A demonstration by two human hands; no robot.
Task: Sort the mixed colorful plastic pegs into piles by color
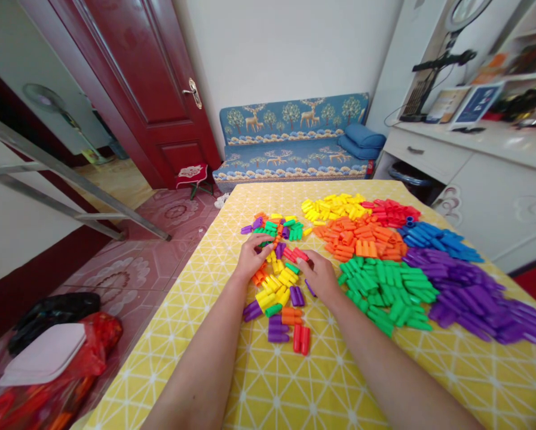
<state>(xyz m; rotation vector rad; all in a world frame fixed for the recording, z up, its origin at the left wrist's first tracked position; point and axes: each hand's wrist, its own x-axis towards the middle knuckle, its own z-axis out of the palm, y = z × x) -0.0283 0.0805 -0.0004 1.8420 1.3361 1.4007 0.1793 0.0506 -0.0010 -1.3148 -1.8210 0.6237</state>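
Observation:
A mixed pile of short plastic double tubes (pixel 274 280) in several colours lies on the table in front of me. My left hand (pixel 251 255) reaches over the pile's left side, thumb and index finger apart, close to green and orange tubes (pixel 277 237). At the right side of the pile, my right hand (pixel 320 273) has its thumb and fingertips closed on the end of a red plastic tube piece (pixel 295 254). A purple piece (pixel 310 288) lies just under that hand. Nearer to me are loose purple (pixel 278 328), orange (pixel 291 315) and red pieces (pixel 301 339).
Sorted heaps lie to the right: yellow (pixel 333 207), red (pixel 393 211), orange (pixel 360 236), green (pixel 386 286), blue (pixel 440 239) and purple (pixel 478 295). A yellow patterned cloth (pixel 187 352) covers the table. Beyond stand a blue sofa (pixel 290 158) and a white cabinet (pixel 505 197).

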